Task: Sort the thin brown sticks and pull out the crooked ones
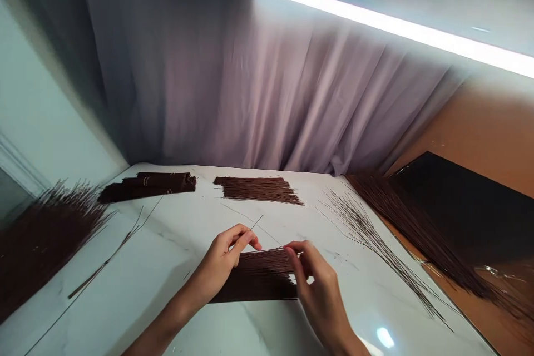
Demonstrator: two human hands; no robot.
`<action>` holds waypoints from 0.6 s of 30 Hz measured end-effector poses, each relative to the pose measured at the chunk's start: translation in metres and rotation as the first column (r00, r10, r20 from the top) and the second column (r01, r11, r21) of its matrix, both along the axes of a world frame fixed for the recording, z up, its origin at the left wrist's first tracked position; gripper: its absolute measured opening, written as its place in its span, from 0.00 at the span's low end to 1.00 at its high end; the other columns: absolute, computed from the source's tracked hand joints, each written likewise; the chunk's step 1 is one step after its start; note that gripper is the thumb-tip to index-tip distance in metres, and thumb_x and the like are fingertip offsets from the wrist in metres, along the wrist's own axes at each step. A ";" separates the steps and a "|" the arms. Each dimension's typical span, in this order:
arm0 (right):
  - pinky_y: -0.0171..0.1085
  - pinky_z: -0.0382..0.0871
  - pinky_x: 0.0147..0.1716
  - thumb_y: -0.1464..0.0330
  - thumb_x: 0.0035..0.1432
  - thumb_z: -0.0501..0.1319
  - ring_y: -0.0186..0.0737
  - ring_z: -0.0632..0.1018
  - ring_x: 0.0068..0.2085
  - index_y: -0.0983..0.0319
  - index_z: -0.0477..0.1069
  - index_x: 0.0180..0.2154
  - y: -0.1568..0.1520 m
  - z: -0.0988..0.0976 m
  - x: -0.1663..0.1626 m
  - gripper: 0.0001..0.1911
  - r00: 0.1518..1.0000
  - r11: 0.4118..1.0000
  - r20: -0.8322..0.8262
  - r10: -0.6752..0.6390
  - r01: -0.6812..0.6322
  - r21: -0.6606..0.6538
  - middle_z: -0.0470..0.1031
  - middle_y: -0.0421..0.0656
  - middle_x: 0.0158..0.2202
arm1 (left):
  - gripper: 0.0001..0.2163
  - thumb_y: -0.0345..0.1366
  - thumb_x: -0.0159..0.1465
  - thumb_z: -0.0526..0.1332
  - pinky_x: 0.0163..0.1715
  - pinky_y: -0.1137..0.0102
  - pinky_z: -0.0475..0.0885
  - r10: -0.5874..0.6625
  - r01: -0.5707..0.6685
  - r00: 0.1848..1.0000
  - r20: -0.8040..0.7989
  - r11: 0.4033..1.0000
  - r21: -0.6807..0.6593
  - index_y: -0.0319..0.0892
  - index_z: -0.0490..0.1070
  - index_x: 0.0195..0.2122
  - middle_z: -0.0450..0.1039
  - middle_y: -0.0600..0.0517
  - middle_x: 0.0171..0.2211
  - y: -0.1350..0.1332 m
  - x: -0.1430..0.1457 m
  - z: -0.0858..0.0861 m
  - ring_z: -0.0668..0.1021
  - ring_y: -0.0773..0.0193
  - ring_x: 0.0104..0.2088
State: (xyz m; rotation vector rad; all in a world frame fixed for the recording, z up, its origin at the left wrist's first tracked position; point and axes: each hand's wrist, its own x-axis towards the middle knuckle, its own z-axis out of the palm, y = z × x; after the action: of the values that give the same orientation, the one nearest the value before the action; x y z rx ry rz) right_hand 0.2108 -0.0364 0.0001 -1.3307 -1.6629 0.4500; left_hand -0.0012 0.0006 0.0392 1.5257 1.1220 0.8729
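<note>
A flat bundle of dark brown thin sticks (261, 278) lies on the white marble table (175, 311) right before me. My left hand (227, 256) pinches a single thin stick (256, 223) above the bundle's left top corner, fingers closed. At the bundle's right end my right hand (317, 283) has its fingertips pinched on the top sticks of the bundle.
Tied dark rolls of sticks (148, 185) lie at the back left, a loose flat layer (256, 189) at the back centre. Spread sticks (371, 233) fan out on the right, a big heap (39, 239) on the left. A curtain (267, 94) hangs behind.
</note>
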 end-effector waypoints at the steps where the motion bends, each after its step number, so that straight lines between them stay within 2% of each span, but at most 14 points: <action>1: 0.35 0.71 0.30 0.63 0.73 0.52 0.38 0.77 0.31 0.58 0.70 0.41 -0.001 -0.006 -0.006 0.11 0.999 0.999 0.054 0.006 -0.008 0.032 0.76 0.42 0.33 | 0.17 0.49 0.73 0.53 0.23 0.71 0.54 -0.016 0.018 0.999 0.048 0.999 -0.041 0.43 0.73 0.38 0.78 0.54 0.36 0.000 0.000 -0.001 0.56 0.72 0.21; 4: 0.34 0.71 0.30 0.66 0.73 0.51 0.38 0.78 0.33 0.57 0.69 0.43 -0.003 -0.018 -0.013 0.09 0.985 0.996 0.175 0.010 -0.025 0.088 0.77 0.43 0.36 | 0.18 0.51 0.72 0.54 0.20 0.71 0.47 -0.019 0.037 0.987 0.158 0.993 -0.112 0.41 0.72 0.40 0.77 0.53 0.32 0.002 -0.001 -0.007 0.53 0.73 0.19; 8: 0.33 0.71 0.30 0.68 0.74 0.50 0.36 0.79 0.33 0.57 0.68 0.45 -0.002 -0.021 -0.012 0.08 0.973 0.994 0.230 0.012 -0.036 0.101 0.77 0.42 0.38 | 0.20 0.52 0.72 0.54 0.19 0.71 0.46 0.002 0.021 0.977 0.213 0.994 -0.106 0.39 0.73 0.37 0.77 0.53 0.29 0.005 -0.003 -0.015 0.53 0.74 0.18; 13: 0.32 0.71 0.28 0.68 0.74 0.50 0.34 0.78 0.30 0.57 0.68 0.43 -0.001 -0.020 -0.016 0.09 0.974 0.987 0.227 0.010 -0.045 0.151 0.76 0.40 0.35 | 0.20 0.51 0.71 0.55 0.23 0.71 0.51 0.060 -0.053 0.990 0.128 0.997 -0.059 0.39 0.77 0.38 0.77 0.52 0.33 0.004 -0.003 -0.013 0.57 0.75 0.20; 16: 0.31 0.70 0.27 0.69 0.74 0.50 0.34 0.77 0.29 0.57 0.68 0.42 -0.001 -0.020 -0.017 0.09 0.973 0.981 0.229 0.000 -0.045 0.188 0.75 0.39 0.34 | 0.21 0.52 0.70 0.57 0.23 0.71 0.51 0.110 -0.103 0.990 0.093 0.992 -0.076 0.38 0.78 0.38 0.77 0.50 0.38 0.004 -0.003 -0.013 0.55 0.76 0.19; 18: 0.31 0.70 0.27 0.69 0.73 0.50 0.34 0.77 0.29 0.57 0.67 0.42 0.000 -0.019 -0.017 0.09 0.973 0.980 0.231 -0.009 -0.037 0.193 0.75 0.39 0.33 | 0.21 0.53 0.69 0.57 0.23 0.71 0.53 0.119 -0.112 0.989 0.092 0.990 -0.082 0.38 0.77 0.37 0.77 0.49 0.37 0.004 -0.002 -0.015 0.57 0.75 0.19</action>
State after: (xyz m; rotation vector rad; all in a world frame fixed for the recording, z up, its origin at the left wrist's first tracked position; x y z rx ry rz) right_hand 0.1935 -0.0367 -0.0194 -1.2612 -1.8564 0.1366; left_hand -0.0036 0.0045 0.0240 1.3525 1.1689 0.9607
